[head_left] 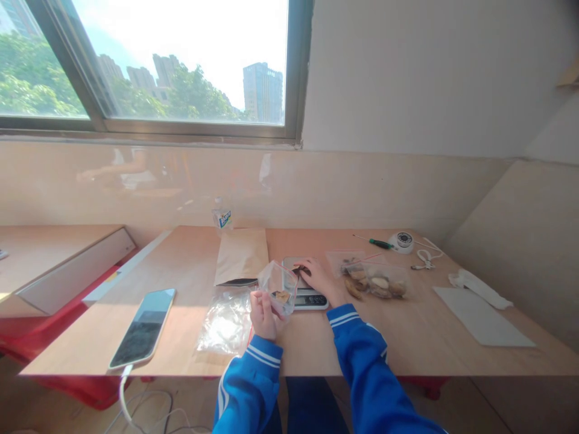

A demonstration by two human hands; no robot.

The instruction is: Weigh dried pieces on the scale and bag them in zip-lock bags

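Observation:
My left hand (pixel 263 314) is closed on the edge of a clear zip bag (pixel 270 278), which is tilted with its mouth toward the scale. A tan, dried-looking piece (pixel 282 296) lies inside the bag. Over the pan of a small digital kitchen scale (pixel 312 301), my right hand (pixel 317 276) has its fingertips closed on a dark brown dried piece (pixel 302 270); its exact kind cannot be made out. To the right of that hand sit clear bags of dried pieces (pixel 380 283). Flat on the table, left of my left hand, is a clear plastic bag (pixel 225 322).
Behind the left hand lies a brown paper pouch (pixel 244 256), with a plastic bottle (pixel 221 217) beyond it. A phone (pixel 143 328) on a cable rests at left. At right are a green-handled screwdriver (pixel 380 243), a white round device (pixel 402 242), a cable and a pale board (pixel 482 316).

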